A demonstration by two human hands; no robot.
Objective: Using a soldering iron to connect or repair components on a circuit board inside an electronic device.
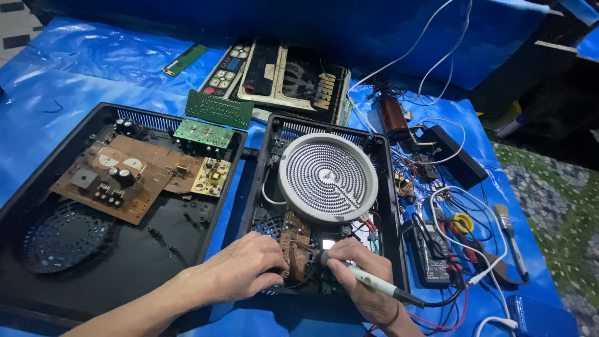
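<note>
Left hand [240, 271] lies curled, palm down, on the near edge of the open black cooker housing [392, 206], its fingertips touching the small brown circuit board [294, 244] that stands just in front of the round heating coil [328, 177]; it presses on the board rather than closing round it. Right hand [365, 274], just right of that board, is closed in a pen grip on a white soldering iron [374, 284], whose tip meets the board's edge and whose black cable trails off to the right. Far left of the coil, a second open black housing [37, 193] holds a larger brown board [115, 178] and a green one [204, 133]. Right of the coil, on the blue-covered counter [68, 68], lie a multimeter [430, 259], tangled wires and a paintbrush [510, 240].
</note>
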